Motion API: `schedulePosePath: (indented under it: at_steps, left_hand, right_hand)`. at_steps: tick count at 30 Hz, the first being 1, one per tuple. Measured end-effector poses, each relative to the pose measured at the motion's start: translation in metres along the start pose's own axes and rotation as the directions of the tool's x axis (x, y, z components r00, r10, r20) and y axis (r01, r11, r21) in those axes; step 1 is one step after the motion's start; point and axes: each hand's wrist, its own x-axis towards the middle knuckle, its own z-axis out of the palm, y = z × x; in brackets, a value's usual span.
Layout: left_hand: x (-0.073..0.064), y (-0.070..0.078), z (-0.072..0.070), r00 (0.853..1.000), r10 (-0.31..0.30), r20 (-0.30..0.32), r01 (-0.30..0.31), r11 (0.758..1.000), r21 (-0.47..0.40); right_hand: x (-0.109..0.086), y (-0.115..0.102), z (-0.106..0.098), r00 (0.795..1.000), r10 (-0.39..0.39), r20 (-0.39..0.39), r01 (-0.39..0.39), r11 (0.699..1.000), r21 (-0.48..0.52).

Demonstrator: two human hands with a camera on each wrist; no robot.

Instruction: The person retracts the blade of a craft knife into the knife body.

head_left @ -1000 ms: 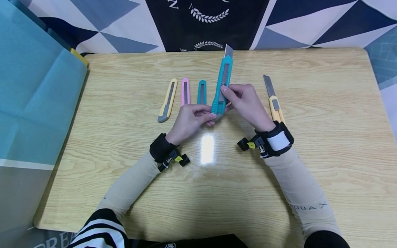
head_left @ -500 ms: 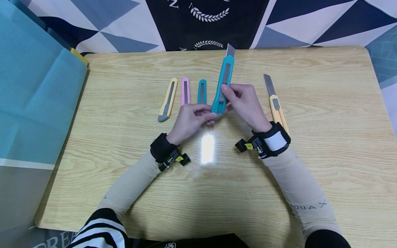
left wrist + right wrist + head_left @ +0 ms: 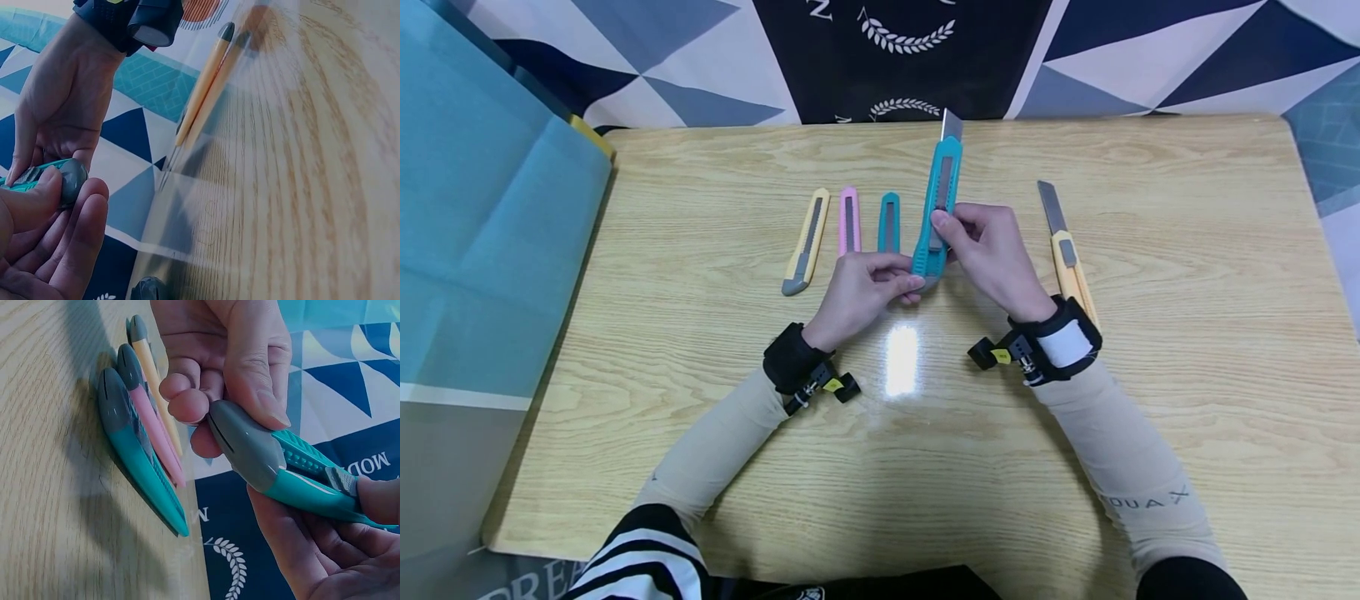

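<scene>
A teal utility knife [image 3: 942, 187] is held up over the table, its blade tip sticking out at the top. My left hand [image 3: 862, 292] pinches its grey end cap [image 3: 247, 440] between thumb and fingers. With my right hand [image 3: 996, 250] I grip the body from the side. The right thumb [image 3: 378, 501] lies at the grey slider [image 3: 340, 480]. Left of it lie a yellow utility knife [image 3: 807, 237], a pink one [image 3: 848, 218] and a smaller-looking teal one [image 3: 889, 221], the last two partly covered by my left hand in the head view.
Beside my right wrist lies another yellow utility knife [image 3: 1066, 258] with a long stretch of blade exposed. The wooden table [image 3: 737, 483] ends at a patterned cloth [image 3: 700, 67] at the back. A blue covering [image 3: 490, 208] borders the left side.
The held knife has tilted slightly to the right and back. My right thumb sits slightly lower on the knife than before, and the right wrist has shifted a little left. The left hand stays almost still.
</scene>
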Motion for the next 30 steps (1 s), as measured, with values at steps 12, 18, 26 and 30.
schedulePosePath:
  at_steps: [12, 18, 26, 30]
  left_hand:
    - [0.006, -0.025, -0.003, 1.000, 0.014, -0.001, -0.014, 1.000, 0.001]
    - [0.004, -0.019, -0.003, 1.000, 0.021, -0.005, -0.021, 1.000, 0.020]
    - [0.000, 0.000, -0.002, 1.000, -0.001, -0.004, 0.001, 1.000, 0.019]
    - [0.000, -0.002, -0.002, 1.000, 0.000, -0.007, 0.001, 1.000, 0.027]
  right_hand:
    - [-0.001, 0.000, 0.002, 0.999, -0.035, 0.005, 0.036, 0.997, -0.064]
    - [0.000, 0.000, 0.002, 0.999, -0.031, 0.021, 0.032, 0.998, -0.046]
    - [0.000, 0.001, 0.002, 0.999, -0.023, 0.047, 0.026, 0.997, -0.067]
    - [0.000, 0.001, 0.004, 0.998, -0.035, 0.051, 0.039, 0.996, -0.074]
